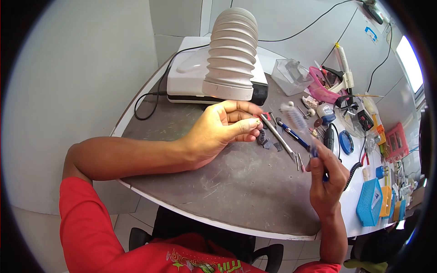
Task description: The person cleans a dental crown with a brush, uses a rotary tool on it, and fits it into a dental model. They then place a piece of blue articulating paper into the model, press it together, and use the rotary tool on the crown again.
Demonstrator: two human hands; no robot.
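Observation:
Below the mouth of a ribbed white hose [232,54], my left hand [223,125] pinches a tiny yellowish piece [258,122] between thumb and fingertips. My right hand [328,175], at the right, is closed round the lower end of a brush-like tool [298,119], which is blurred by motion and points up and left. Between the hands, a silver rod-shaped tool [277,136] and a blue pen-like tool [293,133] lie on the grey mat [218,182]. Small dark pieces [267,144] are beside my left fingertips.
The hose stands before a white machine [189,75]. Behind on the right are a clear bin [291,75] and a pink basket [321,86]. Cables, a black handpiece [328,139], a blue round lid [346,142] and a blue basket [369,202] are at the right.

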